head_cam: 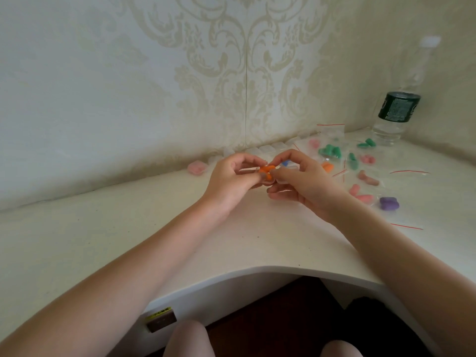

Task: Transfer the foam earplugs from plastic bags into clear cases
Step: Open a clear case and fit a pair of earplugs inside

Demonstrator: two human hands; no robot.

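1. Orange foam earplugs [266, 172], rounded, pinched between the curled fingers of the left hand [233, 182] and right hand [306, 185], above the white desk [128, 228].
2. Clear case [282, 179], held under the right fingers (open or closed: cannot tell); plastic bags [360, 166] of green, pink and purple plugs lie right.
3. Desk's curved front edge [257, 268] sits near the forearms; water bottle [394, 117] stands in the far right corner.

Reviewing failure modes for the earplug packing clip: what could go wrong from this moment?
1. Both hands, left hand and right hand, pinch the orange earplugs at a clear case held above the desk; springy foam could pop out before the case shuts.
2. A dropped plug could land among the loose bags to the right and get mixed up.
3. The right forearm is close to those bags and may sweep them.
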